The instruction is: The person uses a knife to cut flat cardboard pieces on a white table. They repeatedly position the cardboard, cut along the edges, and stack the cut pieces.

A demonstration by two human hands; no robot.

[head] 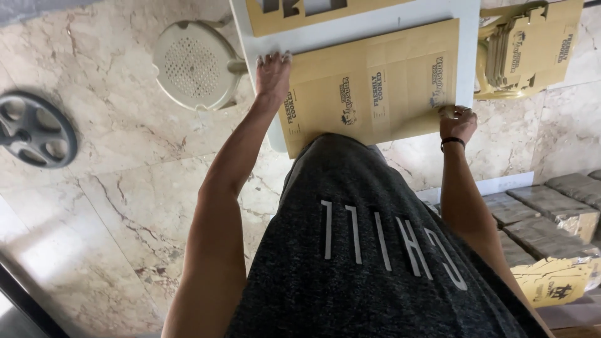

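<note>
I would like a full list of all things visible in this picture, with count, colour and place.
flat cardboard sheet: one, tan, on the table under both hands
second cardboard sheet: one, tan, top edge of table
table: one, white, top centre
stool: one, cream, left of table
cardboard stack: one, tan, on a chair at top right
wheel: one, dark grey, on floor at left
wrapped bundles: several, brown, at right
floor: marble, beige
wristband: one, black, right wrist
left hand: on the sheet's left edge
right hand: on the sheet's right corner

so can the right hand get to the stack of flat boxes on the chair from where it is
Probably yes: the right hand rests on the flat carton at the table's edge, and the stack of flat boxes lies just beyond it with nothing between.
</note>
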